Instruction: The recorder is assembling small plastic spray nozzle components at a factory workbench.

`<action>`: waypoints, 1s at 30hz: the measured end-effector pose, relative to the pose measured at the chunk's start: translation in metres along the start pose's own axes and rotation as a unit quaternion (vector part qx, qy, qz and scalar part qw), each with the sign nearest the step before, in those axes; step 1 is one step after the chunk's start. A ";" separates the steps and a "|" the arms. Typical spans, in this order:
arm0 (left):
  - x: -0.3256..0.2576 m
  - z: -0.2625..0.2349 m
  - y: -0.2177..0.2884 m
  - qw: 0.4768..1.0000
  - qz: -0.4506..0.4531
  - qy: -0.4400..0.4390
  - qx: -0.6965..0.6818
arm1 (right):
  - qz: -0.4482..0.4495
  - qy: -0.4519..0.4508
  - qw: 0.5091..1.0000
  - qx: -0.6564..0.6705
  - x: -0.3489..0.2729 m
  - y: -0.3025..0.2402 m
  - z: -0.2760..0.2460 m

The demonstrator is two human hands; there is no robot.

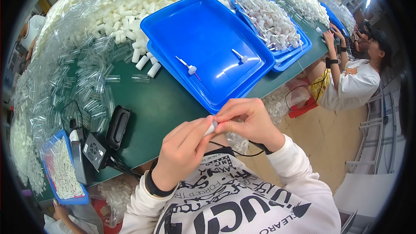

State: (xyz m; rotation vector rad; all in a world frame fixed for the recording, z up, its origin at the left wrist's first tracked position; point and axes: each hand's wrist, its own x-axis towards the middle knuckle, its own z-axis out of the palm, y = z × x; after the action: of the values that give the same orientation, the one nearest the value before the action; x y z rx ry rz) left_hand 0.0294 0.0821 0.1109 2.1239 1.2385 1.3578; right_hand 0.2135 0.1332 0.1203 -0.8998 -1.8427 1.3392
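Note:
My left hand (182, 149) and my right hand (249, 120) meet in front of my chest, just below the near corner of a blue tray (195, 26). Between them is a small white cylindrical cap (211, 128). The left fingers are wrapped round its body, while the right thumb and forefinger pinch its upper end, where a greyish piece shows. Fingers cover much of it. Two small white applicator pieces with thin stems lie in the tray: one applicator (190, 68) at the left, another applicator (242, 57) at the right.
White caps (151, 4) and transparent tubes (86, 91) are heaped on the green table (151, 99). Another blue tray (305, 45) holds many applicators. A black fan box (94, 150) stands near a blue basket (82, 199) of small white parts. A person (357, 78) works at right.

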 end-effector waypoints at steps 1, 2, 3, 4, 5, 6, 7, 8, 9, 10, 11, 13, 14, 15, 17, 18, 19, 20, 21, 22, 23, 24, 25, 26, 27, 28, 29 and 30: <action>0.000 0.000 -0.001 0.999 0.037 -0.007 0.023 | 0.001 0.001 1.000 0.001 0.000 0.000 0.001; 0.000 0.001 -0.001 0.999 0.037 -0.008 0.022 | 0.005 0.012 1.000 -0.001 0.000 -0.001 0.002; 0.000 0.002 0.000 0.999 0.034 -0.004 0.028 | 0.010 0.023 1.000 -0.004 -0.001 -0.001 0.003; 0.001 0.003 0.000 0.999 0.032 0.002 0.036 | 0.008 0.023 1.000 -0.004 -0.001 -0.003 0.002; 0.000 0.003 0.002 0.999 0.033 0.002 0.036 | 0.016 0.026 0.999 0.019 -0.002 -0.006 0.000; 0.000 0.002 0.006 0.997 -0.057 0.002 -0.058 | 0.024 0.030 0.998 0.041 -0.003 -0.010 -0.002; -0.001 0.001 0.009 0.978 -0.145 0.002 -0.151 | 0.021 0.031 0.998 0.040 -0.003 -0.014 -0.005; -0.001 0.001 0.011 0.978 -0.142 0.002 -0.151 | 0.052 0.007 0.992 0.114 -0.003 -0.020 -0.009; -0.002 0.001 0.013 0.943 -0.212 -0.009 -0.257 | 0.082 -0.017 0.979 0.187 -0.002 -0.022 -0.012; -0.001 0.001 0.015 0.891 -0.278 -0.022 -0.359 | 0.081 -0.014 0.979 0.186 -0.002 -0.021 -0.012; 0.001 0.001 0.018 0.891 -0.277 -0.024 -0.360 | 0.089 -0.033 0.974 0.204 -0.001 -0.019 -0.011; 0.006 -0.001 0.022 0.853 -0.322 -0.046 -0.408 | 0.096 -0.050 0.969 0.221 0.000 -0.019 -0.011; 0.006 0.000 0.022 0.853 -0.322 -0.048 -0.408 | 0.116 -0.053 0.964 0.232 0.000 -0.019 -0.012; 0.004 0.001 0.022 0.870 -0.319 -0.045 -0.374 | 0.136 -0.057 0.959 0.243 0.000 -0.020 -0.012; 0.001 0.003 0.019 0.885 -0.316 -0.041 -0.338 | 0.150 -0.049 0.960 0.230 0.000 -0.021 -0.012; -0.003 0.005 0.015 0.921 -0.277 -0.040 -0.271 | 0.165 -0.042 0.961 0.216 0.001 -0.020 -0.012; -0.005 0.007 0.014 0.950 -0.236 -0.041 -0.201 | 0.166 -0.041 0.961 0.217 0.000 -0.019 -0.013; -0.005 0.007 0.015 0.949 -0.237 -0.042 -0.202 | 0.154 -0.046 0.970 0.182 0.001 -0.015 -0.016; -0.004 0.008 0.017 0.950 -0.238 -0.044 -0.198 | 0.141 -0.050 0.978 0.147 0.001 -0.013 -0.018; -0.004 0.009 0.017 0.951 -0.237 -0.046 -0.193 | 0.142 -0.049 0.978 0.147 0.002 -0.013 -0.019; -0.004 0.010 0.018 0.951 -0.237 -0.048 -0.195 | 0.148 -0.057 0.978 0.134 0.003 -0.013 -0.020; -0.004 0.011 0.019 0.955 -0.232 -0.049 -0.178 | 0.154 -0.064 0.979 0.121 0.004 -0.013 -0.021; -0.006 0.012 0.019 0.959 -0.227 -0.050 -0.162 | 0.154 -0.061 0.979 0.121 0.003 -0.012 -0.021; -0.008 0.015 0.017 0.959 -0.225 -0.051 -0.164 | 0.149 -0.067 0.980 0.111 0.002 -0.011 -0.021; -0.012 0.020 0.012 0.964 -0.206 -0.036 -0.162 | 0.144 -0.072 0.982 0.100 0.000 -0.010 -0.021; -0.015 0.022 0.010 0.969 -0.184 -0.022 -0.164 | 0.144 -0.062 0.983 0.094 -0.004 -0.012 -0.018; -0.016 0.021 0.013 0.956 -0.223 -0.044 -0.187 | 0.185 -0.063 0.972 0.135 -0.007 -0.013 -0.017; -0.021 0.018 0.016 0.940 -0.259 -0.068 -0.210 | 0.224 -0.061 0.957 0.174 -0.011 -0.013 -0.014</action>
State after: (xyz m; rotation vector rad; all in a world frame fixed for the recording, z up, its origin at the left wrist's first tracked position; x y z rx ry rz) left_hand 0.0492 0.0593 0.1009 1.4391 1.2060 1.0945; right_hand 0.2291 0.1273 0.1345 -1.0987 -1.4627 1.9631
